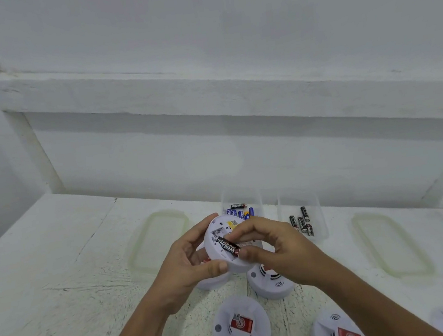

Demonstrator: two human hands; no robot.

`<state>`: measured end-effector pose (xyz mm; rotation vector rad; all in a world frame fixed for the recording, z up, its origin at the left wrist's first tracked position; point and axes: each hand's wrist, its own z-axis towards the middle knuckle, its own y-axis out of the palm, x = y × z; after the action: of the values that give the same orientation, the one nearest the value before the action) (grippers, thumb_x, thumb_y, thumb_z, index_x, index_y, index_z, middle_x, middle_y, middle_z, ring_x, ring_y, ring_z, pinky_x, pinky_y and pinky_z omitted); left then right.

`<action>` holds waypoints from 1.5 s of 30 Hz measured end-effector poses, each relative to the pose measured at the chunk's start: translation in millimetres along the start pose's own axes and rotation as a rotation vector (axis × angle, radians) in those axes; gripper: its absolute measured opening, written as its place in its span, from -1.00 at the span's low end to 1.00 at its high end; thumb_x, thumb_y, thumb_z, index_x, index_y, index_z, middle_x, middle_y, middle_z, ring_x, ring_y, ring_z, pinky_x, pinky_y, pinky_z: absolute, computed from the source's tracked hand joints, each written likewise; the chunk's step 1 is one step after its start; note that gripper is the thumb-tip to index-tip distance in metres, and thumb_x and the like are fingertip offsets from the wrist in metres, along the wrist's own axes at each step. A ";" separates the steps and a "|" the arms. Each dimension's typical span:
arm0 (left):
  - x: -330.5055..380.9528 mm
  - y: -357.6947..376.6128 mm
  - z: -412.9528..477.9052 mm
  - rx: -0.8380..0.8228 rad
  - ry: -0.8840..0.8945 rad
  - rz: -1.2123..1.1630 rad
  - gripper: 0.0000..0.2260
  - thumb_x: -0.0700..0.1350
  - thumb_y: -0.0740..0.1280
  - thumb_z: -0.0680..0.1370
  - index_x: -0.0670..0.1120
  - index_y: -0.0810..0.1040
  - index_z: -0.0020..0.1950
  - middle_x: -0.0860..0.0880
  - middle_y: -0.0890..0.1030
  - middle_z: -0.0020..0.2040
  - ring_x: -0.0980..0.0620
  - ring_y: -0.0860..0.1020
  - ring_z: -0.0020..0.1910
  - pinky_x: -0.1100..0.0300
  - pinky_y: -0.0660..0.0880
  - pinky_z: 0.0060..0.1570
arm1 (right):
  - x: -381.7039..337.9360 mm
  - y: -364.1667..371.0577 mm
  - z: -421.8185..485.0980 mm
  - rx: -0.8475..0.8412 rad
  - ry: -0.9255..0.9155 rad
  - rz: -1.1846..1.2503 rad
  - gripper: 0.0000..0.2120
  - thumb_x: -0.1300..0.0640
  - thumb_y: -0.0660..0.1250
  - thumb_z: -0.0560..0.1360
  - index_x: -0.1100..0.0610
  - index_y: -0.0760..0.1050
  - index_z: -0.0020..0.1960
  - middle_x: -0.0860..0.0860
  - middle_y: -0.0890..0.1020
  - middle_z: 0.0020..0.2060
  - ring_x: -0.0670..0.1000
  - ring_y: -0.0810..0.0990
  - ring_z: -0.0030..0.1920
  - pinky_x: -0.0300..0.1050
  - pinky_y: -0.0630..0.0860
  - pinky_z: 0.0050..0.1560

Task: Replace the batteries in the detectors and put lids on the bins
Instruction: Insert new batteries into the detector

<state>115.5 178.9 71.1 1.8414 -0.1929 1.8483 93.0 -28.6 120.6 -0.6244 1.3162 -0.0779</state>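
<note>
you hold one detector (217,257) up off the counter (87,270), back face tilted toward you, so the battery bay is in plain sight.

left hand (191,265): clamped round the detector's rim, thumb on the near edge, fingers over the far edge. reads as a brace, keeping the body steady against pushing.

right hand (278,247): pinching a black battery (228,247) between thumb and forefinger. the battery lies slantwise across the open back, touching it. whether it is going in or coming out, you cannot tell from here; judged as mid-swap.

just beyond the hands: a clear bin (235,194) with mostly blue batteries and one black on top. beyond and to the right of the right hand: a second clear bin (315,203) with a few black batteries. both are open, within easy reach for drop and pick.

lids off: one lid (159,241) flat on the counter left of the left hand, the other lid (392,244) right of the right hand, each out on its own side.

below the hands, nearer you: more detectors face up, one (242,331) directly under, one (271,279) beneath the right wrist, one (340,332) at lower right. likely queued.

judgement: lidding comes last.
</note>
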 end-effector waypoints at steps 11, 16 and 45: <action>-1.7 0.2 -1.7 0.009 -0.011 -0.042 -0.16 -0.11 0.66 0.17 -0.06 0.41 0.40 -0.06 0.54 0.32 -0.18 0.59 0.17 0.04 0.57 0.04 | 9.9 7.0 -3.0 0.045 -0.024 0.083 -0.80 0.26 0.42 0.45 0.08 0.66 0.04 -0.12 0.67 0.06 -0.15 0.54 0.21 -0.09 0.44 0.30; -1.5 5.8 -1.5 0.016 0.020 -0.060 -0.20 -0.12 0.66 0.18 -0.04 0.44 0.37 -0.05 0.56 0.30 -0.18 0.60 0.16 0.04 0.58 0.03 | 12.8 10.3 -4.3 0.087 0.003 0.099 -0.79 0.23 0.42 0.45 0.05 0.66 0.06 -0.15 0.66 0.06 -0.18 0.51 0.23 -0.12 0.42 0.30; -2.0 8.6 10.0 0.014 0.018 -0.139 -0.25 -0.13 0.66 0.16 -0.01 0.51 0.33 -0.12 0.59 0.24 -0.13 0.61 0.12 0.08 0.60 -0.05 | 15.7 1.5 6.6 0.048 -0.070 0.063 -0.79 0.21 0.40 0.47 0.10 0.65 0.10 -0.14 0.66 0.09 -0.17 0.48 0.28 -0.18 0.45 0.27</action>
<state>120.4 166.5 72.1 1.8000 -0.0443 1.7742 103.0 -31.0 106.9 -0.5406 1.2616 -0.0359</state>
